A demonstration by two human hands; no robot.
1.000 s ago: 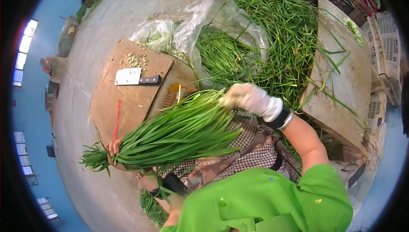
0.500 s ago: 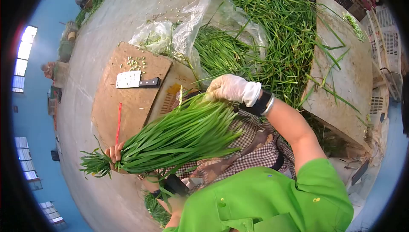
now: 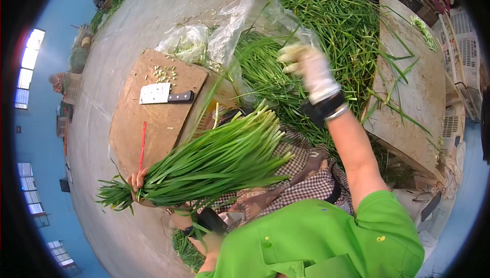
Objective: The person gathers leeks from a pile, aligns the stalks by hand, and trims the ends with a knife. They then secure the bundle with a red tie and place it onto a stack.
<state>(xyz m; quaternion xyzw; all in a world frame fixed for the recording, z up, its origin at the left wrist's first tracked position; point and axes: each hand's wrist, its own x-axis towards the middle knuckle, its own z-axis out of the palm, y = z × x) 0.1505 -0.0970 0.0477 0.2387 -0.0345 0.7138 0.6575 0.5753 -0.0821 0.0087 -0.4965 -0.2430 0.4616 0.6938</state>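
The left hand (image 3: 138,178), with bare fingers, is closed around the leafy end of a thick bunch of chives (image 3: 217,160), its fingertips showing over the top of the leaves. The bunch slants across the checked cloth (image 3: 311,173) on the person's lap, leaf tips poking out past the left hand and the pale cut ends fanned out on the right side of the view. The right hand (image 3: 301,66), in a white glove, is raised above those pale ends, apart from the bunch, with its fingers partly curled and slightly spread; a blurred leaf (image 3: 224,76) arcs from the bunch up toward it, though whether the fingers pinch it cannot be told. A black band and a bracelet circle the right wrist. Beyond the bunch, a cleaver (image 3: 164,93) lies flat on a wooden board (image 3: 135,125), blade to the left and black handle to the right, with small pale stem bits (image 3: 164,74) scattered just beyond the blade. A red strip (image 3: 142,145) runs across the near part of that board toward the left fingers. Farther out, a clear plastic bag (image 3: 224,38) lies open around more chives, beside a large loose heap of greens (image 3: 342,38) that reaches a stained board (image 3: 411,94) on the right.
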